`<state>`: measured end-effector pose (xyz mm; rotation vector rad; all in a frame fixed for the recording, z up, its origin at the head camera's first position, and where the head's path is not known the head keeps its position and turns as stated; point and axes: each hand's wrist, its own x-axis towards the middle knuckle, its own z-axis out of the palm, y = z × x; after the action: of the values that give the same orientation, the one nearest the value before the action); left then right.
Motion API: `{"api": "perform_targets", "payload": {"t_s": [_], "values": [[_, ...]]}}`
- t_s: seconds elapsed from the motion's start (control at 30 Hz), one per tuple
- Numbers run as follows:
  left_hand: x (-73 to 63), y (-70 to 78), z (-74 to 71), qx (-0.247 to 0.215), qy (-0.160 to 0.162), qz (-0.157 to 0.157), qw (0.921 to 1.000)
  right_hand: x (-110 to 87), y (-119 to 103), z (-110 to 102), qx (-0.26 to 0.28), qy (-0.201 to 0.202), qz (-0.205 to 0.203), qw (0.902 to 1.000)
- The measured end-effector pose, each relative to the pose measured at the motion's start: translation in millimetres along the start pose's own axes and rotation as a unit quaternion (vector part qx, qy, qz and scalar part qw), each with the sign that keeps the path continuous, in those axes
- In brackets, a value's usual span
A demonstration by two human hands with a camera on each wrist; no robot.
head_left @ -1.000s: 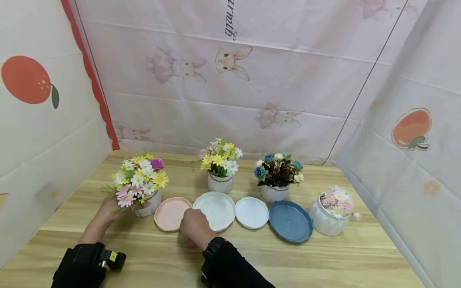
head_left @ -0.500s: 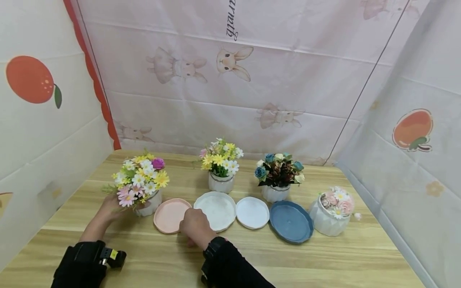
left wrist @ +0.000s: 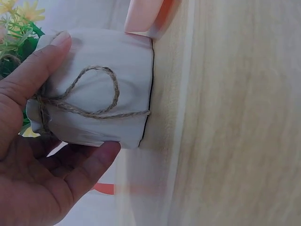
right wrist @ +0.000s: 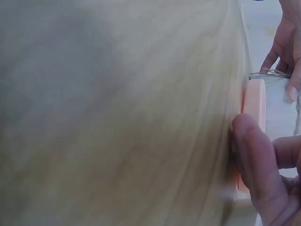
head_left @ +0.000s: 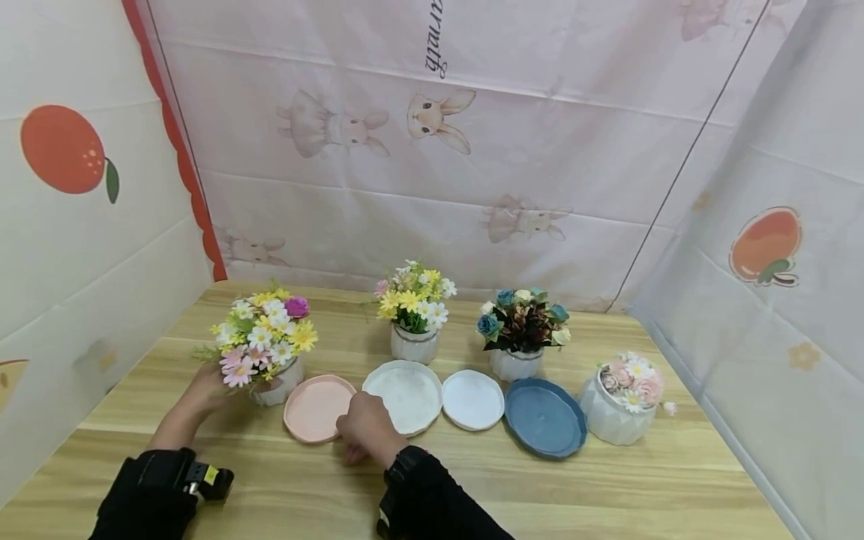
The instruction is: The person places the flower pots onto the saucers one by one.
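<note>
Head: pink plate (head_left: 316, 409) between hands (head_left: 205, 391) (head_left: 369, 427), right at rim; flowerpot (head_left: 283, 384) in left

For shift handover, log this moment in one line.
left fingers: around white rounded twine-tied flowerpot | right fingers: holding edge of pink round saucer | surface: wood-grain tabletop

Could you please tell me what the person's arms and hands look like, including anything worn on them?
Both the left hand and right hand are bare, without gloves. The left sleeve and right sleeve are black. By the left wrist sits a small black gadget with a yellow patch; a black band circles the right wrist.
</note>
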<state>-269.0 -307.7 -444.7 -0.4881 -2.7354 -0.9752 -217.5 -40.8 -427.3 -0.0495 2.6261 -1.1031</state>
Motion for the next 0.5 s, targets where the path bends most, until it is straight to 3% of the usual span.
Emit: {"api": "perform_targets", "payload": {"t_s": [0.03,0.07,0.1,0.27,0.37,0.5], "values": [[1.0,10.4,-3.1,-0.023,-0.017,-0.034,0.9990,-0.7,0,1,0.000,0.000,-0.003,1.0000],[-0.6,33.3,-11.1,-0.025,-0.044,-0.100,0.9937,-1.3,1,2,-0.001,0.001,-0.004,1.0000],[0.8,41.4,-13.5,-0.036,-0.057,-0.119,0.9906,-1.9,1,2,-0.002,0.001,-0.006,1.0000],[2.3,43.8,-16.0,-0.019,-0.073,-0.119,0.9900,-3.2,2,3,-0.007,0.001,-0.012,0.9999],[0.8,44.0,-17.1,-0.020,-0.084,-0.151,0.9847,-4.2,2,3,-0.007,0.001,-0.013,0.9999],[-2.9,43.7,-17.0,-0.041,-0.072,-0.188,0.9787,-5.6,2,3,-0.009,0.000,-0.016,0.9998]]}}
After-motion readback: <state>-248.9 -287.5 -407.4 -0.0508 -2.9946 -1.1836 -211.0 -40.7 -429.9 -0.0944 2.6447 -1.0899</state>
